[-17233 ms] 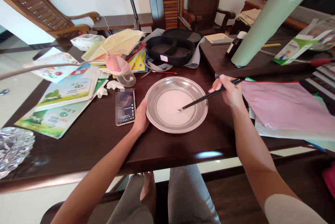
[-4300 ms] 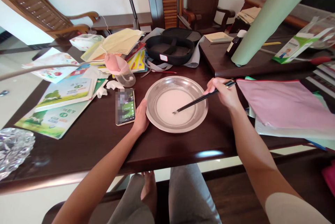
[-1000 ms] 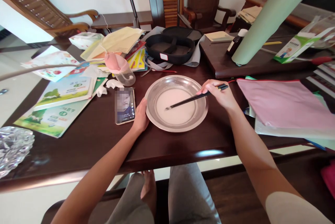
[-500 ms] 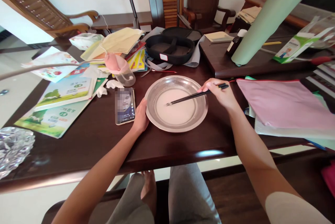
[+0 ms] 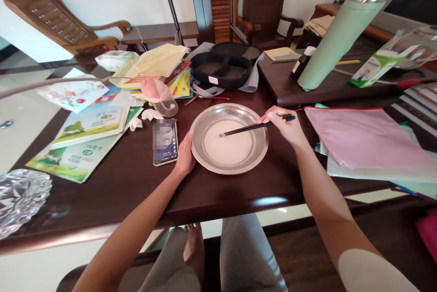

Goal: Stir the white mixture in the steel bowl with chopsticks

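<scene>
A shallow metal bowl [image 5: 229, 168] stands on the dark wooden table, with a milky white liquid [image 5: 228, 148] in its bottom. My left hand [image 5: 186, 154] grips the bowl's left rim; its fingertips are partly hidden under the edge. Above the right rim, my right hand [image 5: 282, 124] is closed around a pair of black chopsticks [image 5: 251, 126]. Their silvery tips reach into the liquid left of the bowl's middle. Just left of my left hand lies a phone [image 5: 165, 142] with a lit screen.
Booklets [image 5: 92, 130], tissues [image 5: 135, 123] and a pink-lidded bottle [image 5: 160, 96] lie to the left. Behind the bowl is an open black case [image 5: 221, 71]. A tall green flask [image 5: 341, 44] and a pink zip folder [image 5: 368, 135] are to the right; a glass dish [image 5: 23, 201] sits far left.
The view has shifted slightly, so most things sit a little lower. The chopstick tips have moved slightly within the liquid. Both hands keep their holds.
</scene>
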The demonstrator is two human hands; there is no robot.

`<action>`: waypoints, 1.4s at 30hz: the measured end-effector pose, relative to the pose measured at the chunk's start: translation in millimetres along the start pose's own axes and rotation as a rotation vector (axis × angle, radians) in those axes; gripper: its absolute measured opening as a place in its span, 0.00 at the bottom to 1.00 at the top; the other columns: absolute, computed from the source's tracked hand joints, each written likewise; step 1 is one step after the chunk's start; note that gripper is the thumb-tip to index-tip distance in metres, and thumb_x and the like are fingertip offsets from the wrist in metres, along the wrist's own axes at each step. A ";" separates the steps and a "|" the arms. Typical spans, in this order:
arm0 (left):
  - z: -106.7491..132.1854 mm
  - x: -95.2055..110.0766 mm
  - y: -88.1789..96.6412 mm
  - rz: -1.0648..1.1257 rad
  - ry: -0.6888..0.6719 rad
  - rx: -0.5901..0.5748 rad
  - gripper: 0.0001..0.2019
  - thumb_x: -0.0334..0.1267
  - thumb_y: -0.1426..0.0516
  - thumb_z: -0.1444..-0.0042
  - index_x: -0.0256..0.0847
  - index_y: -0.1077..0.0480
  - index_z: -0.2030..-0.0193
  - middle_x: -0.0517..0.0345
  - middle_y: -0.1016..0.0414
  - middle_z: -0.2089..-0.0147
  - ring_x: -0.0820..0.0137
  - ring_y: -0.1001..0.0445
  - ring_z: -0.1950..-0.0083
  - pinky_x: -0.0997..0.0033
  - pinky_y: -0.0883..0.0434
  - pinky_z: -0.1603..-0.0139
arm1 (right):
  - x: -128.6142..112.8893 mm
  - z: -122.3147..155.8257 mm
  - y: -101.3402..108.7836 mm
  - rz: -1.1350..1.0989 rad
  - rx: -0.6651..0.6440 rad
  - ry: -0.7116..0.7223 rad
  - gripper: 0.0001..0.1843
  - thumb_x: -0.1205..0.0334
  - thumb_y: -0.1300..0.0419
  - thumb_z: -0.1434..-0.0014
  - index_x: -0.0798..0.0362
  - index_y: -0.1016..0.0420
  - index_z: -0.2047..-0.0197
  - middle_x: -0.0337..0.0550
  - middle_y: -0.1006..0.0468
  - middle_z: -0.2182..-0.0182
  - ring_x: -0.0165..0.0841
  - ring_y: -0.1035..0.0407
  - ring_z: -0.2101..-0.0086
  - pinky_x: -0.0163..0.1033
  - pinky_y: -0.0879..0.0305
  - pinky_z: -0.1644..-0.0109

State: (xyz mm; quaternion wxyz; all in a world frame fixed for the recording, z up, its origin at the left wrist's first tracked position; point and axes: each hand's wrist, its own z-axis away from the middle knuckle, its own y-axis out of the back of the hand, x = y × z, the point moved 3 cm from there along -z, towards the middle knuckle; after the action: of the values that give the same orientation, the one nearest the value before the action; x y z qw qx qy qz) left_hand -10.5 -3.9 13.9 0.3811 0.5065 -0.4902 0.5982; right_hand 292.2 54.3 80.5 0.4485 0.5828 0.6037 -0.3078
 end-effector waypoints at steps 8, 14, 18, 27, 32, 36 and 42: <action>-1.5 -4.4 0.9 0.046 0.038 -0.027 0.21 0.55 0.37 0.44 0.41 0.20 0.52 0.53 0.17 0.43 0.52 0.25 0.36 0.57 0.29 0.32 | 6.3 0.5 8.9 -0.087 0.004 0.005 0.24 0.43 0.35 0.37 0.48 0.21 0.79 0.40 0.20 0.78 0.35 0.22 0.73 0.41 0.27 0.63; -1.0 -3.2 -0.1 0.055 0.037 -0.040 0.20 0.54 0.37 0.42 0.41 0.21 0.51 0.51 0.18 0.43 0.51 0.25 0.35 0.56 0.29 0.33 | 0.9 1.9 -1.8 0.006 -0.040 0.004 0.20 0.42 0.32 0.40 0.49 0.18 0.73 0.42 0.15 0.71 0.36 0.19 0.67 0.42 0.26 0.57; -1.4 -4.0 0.1 0.053 0.040 -0.059 0.22 0.55 0.38 0.42 0.41 0.21 0.49 0.51 0.18 0.41 0.51 0.26 0.34 0.55 0.29 0.33 | 6.0 0.0 17.7 -0.054 0.159 0.005 0.25 0.41 0.35 0.38 0.48 0.23 0.80 0.40 0.20 0.79 0.34 0.23 0.74 0.42 0.28 0.61; -2.4 -9.0 2.6 0.078 0.052 -0.043 0.21 0.55 0.37 0.42 0.42 0.21 0.49 0.52 0.19 0.40 0.53 0.28 0.32 0.57 0.33 0.29 | 3.2 2.3 -4.8 -0.010 -0.092 -0.047 0.23 0.39 0.33 0.41 0.48 0.19 0.75 0.42 0.17 0.73 0.36 0.21 0.70 0.43 0.25 0.59; -2.4 -8.7 2.1 0.083 0.063 -0.052 0.23 0.55 0.38 0.42 0.41 0.21 0.47 0.51 0.19 0.40 0.52 0.27 0.33 0.56 0.30 0.32 | 4.4 -0.7 18.2 0.023 0.153 -0.034 0.25 0.37 0.34 0.41 0.48 0.23 0.79 0.41 0.19 0.77 0.37 0.22 0.71 0.45 0.25 0.58; -2.8 -10.3 2.8 0.099 0.074 -0.044 0.22 0.54 0.37 0.42 0.42 0.21 0.47 0.52 0.19 0.40 0.52 0.26 0.33 0.55 0.31 0.31 | 7.1 0.4 23.3 -0.033 0.153 -0.017 0.28 0.39 0.37 0.38 0.47 0.25 0.82 0.41 0.22 0.81 0.37 0.24 0.73 0.45 0.27 0.60; -3.5 -13.2 4.6 0.100 0.066 -0.044 0.22 0.54 0.38 0.41 0.41 0.22 0.46 0.51 0.20 0.38 0.54 0.28 0.32 0.56 0.35 0.28 | 2.5 2.4 -4.7 0.017 -0.101 -0.028 0.23 0.38 0.34 0.41 0.48 0.19 0.74 0.43 0.16 0.73 0.37 0.20 0.68 0.43 0.25 0.59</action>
State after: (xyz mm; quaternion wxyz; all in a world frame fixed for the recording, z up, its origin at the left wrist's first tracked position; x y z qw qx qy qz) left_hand -13.0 -1.0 0.0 0.3777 0.4529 -0.5150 0.6221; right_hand 288.2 52.6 76.6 0.4884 0.5600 0.6072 -0.2813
